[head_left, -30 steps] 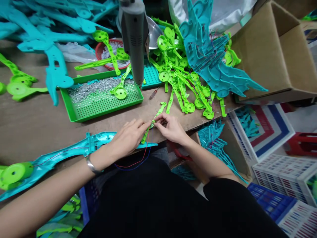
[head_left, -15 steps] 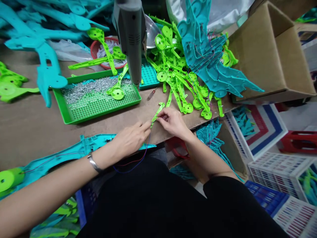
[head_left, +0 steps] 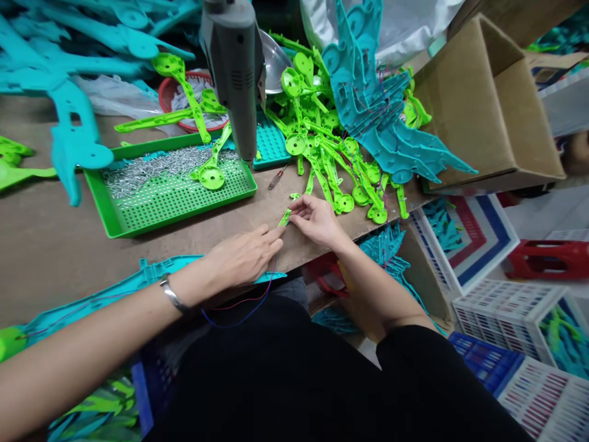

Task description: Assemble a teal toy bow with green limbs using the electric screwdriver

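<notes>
My left hand [head_left: 239, 256] lies on a long teal plastic shell [head_left: 151, 279] at the table's front edge, its fingertips touching a small green plastic arm [head_left: 286, 213]. My right hand [head_left: 315, 219] pinches the same green arm from the other side. Thin red and blue wires [head_left: 248, 304] hang from under my left hand over the table edge. A silver bracelet sits on my left wrist.
A grey electric screwdriver [head_left: 234, 67] hangs above a green tray [head_left: 175, 196] of screws. A pile of green arms [head_left: 331, 153] and teal shells [head_left: 381, 116] lies behind. A cardboard box [head_left: 488, 116] stands right. White crates [head_left: 515, 307] sit on the floor.
Both hands have slid a little away from me along the green arm. The view has shifted, so the table's things sit further left and lower in the picture.
</notes>
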Motion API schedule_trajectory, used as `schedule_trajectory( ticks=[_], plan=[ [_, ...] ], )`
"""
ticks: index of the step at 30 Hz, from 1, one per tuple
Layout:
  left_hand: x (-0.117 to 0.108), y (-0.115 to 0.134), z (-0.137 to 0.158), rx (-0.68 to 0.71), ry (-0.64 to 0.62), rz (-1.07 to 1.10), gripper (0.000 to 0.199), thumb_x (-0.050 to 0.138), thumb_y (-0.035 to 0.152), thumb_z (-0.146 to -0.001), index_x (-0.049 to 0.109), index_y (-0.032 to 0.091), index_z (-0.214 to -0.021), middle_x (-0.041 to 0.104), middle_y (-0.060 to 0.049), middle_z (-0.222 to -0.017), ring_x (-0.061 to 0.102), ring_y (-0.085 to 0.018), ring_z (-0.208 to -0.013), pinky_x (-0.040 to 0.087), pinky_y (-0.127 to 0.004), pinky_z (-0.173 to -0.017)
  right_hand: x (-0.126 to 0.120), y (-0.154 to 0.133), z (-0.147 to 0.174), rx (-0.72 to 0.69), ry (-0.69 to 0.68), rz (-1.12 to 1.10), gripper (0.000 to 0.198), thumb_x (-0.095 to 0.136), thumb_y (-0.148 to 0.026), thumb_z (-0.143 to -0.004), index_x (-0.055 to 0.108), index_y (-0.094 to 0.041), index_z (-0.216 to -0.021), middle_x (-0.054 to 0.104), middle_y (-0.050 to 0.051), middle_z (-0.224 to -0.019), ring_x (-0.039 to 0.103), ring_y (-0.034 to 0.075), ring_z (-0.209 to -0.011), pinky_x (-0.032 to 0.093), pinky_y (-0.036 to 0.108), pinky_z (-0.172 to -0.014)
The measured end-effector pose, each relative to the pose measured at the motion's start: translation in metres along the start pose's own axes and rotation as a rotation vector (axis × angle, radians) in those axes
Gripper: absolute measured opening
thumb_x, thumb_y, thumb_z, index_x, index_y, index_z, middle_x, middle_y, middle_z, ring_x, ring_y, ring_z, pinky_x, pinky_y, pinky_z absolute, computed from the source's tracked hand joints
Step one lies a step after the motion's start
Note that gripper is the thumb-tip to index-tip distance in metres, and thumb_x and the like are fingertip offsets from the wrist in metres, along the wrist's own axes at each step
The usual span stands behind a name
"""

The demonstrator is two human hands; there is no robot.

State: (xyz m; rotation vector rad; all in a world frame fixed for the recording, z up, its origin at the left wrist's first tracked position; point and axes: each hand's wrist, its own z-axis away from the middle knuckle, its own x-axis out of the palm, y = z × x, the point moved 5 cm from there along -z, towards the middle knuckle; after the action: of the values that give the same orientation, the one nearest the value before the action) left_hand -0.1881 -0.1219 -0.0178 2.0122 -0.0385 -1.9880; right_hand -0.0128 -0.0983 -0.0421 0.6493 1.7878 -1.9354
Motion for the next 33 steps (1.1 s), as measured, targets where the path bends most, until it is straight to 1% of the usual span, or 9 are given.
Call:
schedule_trajectory(
  ticks=[2, 4, 7, 10, 15, 19, 23, 29, 33],
  plan=[
    [-0.001, 0.0, -0.001, 0.001, -0.011, -0.036, 0.021, 0.042, 0.014, -0.097, 0.063, 0.01, -0.099, 0.058, -0.023, -0.138, 0.061, -0.027, -0.11, 0.047, -0.041, -0.096, -0.001, -0.002, 0.002, -0.026, -0.026, -0.002, 0.017, 0.063, -0.014, -0.076, 0.066, -0.019, -0.092, 0.073, 0.002, -0.084, 0.069, 0.014, -0.072, 0.055, 0.028, -0.071],
    [0.0, -0.001, -0.001, -0.024, -0.015, -0.047, 0.022, 0.041, 0.014, -0.097, 0.062, 0.01, -0.1, 0.055, -0.024, -0.142, 0.062, -0.027, -0.109, 0.049, -0.041, -0.093, -0.003, -0.005, 0.004, -0.069, -0.043, 0.038, 0.019, 0.06, -0.011, -0.076, 0.066, -0.019, -0.092, 0.073, 0.002, -0.086, 0.069, 0.015, -0.075, 0.055, 0.028, -0.072],
    [0.001, -0.002, 0.0, -0.05, -0.004, -0.006, 0.022, 0.04, 0.014, -0.097, 0.06, 0.01, -0.103, 0.05, -0.023, -0.148, 0.06, -0.027, -0.113, 0.048, -0.042, -0.098, -0.005, -0.012, 0.007, -0.13, -0.036, 0.135, 0.018, 0.055, -0.01, -0.08, 0.066, -0.018, -0.093, 0.072, 0.004, -0.087, 0.068, 0.016, -0.078, 0.053, 0.03, -0.075],
    [0.004, -0.003, 0.001, -0.059, 0.015, 0.035, 0.021, 0.041, 0.013, -0.097, 0.059, 0.009, -0.106, 0.05, -0.023, -0.147, 0.06, -0.026, -0.114, 0.048, -0.042, -0.099, -0.007, -0.017, 0.008, -0.195, -0.035, 0.208, 0.019, 0.053, -0.011, -0.084, 0.065, -0.018, -0.097, 0.072, 0.006, -0.092, 0.066, 0.019, -0.084, 0.053, 0.032, -0.078],
    [0.005, -0.003, 0.002, -0.052, 0.038, 0.048, 0.024, 0.037, 0.014, -0.099, 0.059, 0.009, -0.108, 0.05, -0.023, -0.147, 0.059, -0.027, -0.115, 0.048, -0.043, -0.098, -0.009, -0.023, 0.015, -0.353, -0.062, 0.427, 0.028, 0.056, -0.01, -0.078, 0.063, -0.017, -0.105, 0.069, 0.01, -0.103, 0.059, 0.026, -0.097, 0.047, 0.041, -0.088],
    [0.004, -0.003, 0.002, -0.076, 0.048, 0.068, 0.024, 0.037, 0.014, -0.098, 0.06, 0.011, -0.106, 0.052, -0.021, -0.146, 0.06, -0.026, -0.114, 0.049, -0.042, -0.096, -0.013, -0.017, 0.018, -0.323, -0.034, 0.577, 0.018, 0.057, -0.018, -0.086, 0.063, -0.019, -0.103, 0.071, 0.009, -0.099, 0.053, 0.027, -0.091, 0.04, 0.043, -0.084],
    [0.004, -0.003, 0.002, -0.076, 0.048, 0.067, 0.024, 0.038, 0.015, -0.098, 0.061, 0.011, -0.105, 0.054, -0.021, -0.145, 0.06, -0.026, -0.114, 0.047, -0.043, -0.1, -0.012, -0.012, 0.014, -0.33, -0.078, 0.551, 0.012, 0.055, -0.018, -0.089, 0.061, -0.021, -0.099, 0.071, 0.007, -0.095, 0.052, 0.026, -0.089, 0.038, 0.041, -0.083],
    [0.003, -0.003, 0.001, -0.062, 0.024, 0.065, 0.02, 0.043, 0.014, -0.097, 0.061, 0.01, -0.103, 0.051, -0.023, -0.147, 0.061, -0.027, -0.113, 0.047, -0.042, -0.097, -0.008, -0.016, 0.002, -0.404, -0.137, 0.376, 0.023, 0.047, -0.008, -0.084, 0.057, -0.018, -0.102, 0.064, 0.007, -0.092, 0.057, 0.019, -0.081, 0.044, 0.032, -0.077],
    [0.005, -0.003, 0.0, -0.057, 0.031, 0.056, 0.02, 0.042, 0.014, -0.096, 0.061, 0.011, -0.103, 0.051, -0.023, -0.147, 0.061, -0.027, -0.111, 0.046, -0.043, -0.097, -0.004, -0.021, -0.005, -0.464, -0.177, 0.358, 0.023, 0.046, -0.007, -0.083, 0.058, -0.018, -0.098, 0.062, 0.006, -0.089, 0.057, 0.019, -0.081, 0.044, 0.03, -0.076]
  ],
)
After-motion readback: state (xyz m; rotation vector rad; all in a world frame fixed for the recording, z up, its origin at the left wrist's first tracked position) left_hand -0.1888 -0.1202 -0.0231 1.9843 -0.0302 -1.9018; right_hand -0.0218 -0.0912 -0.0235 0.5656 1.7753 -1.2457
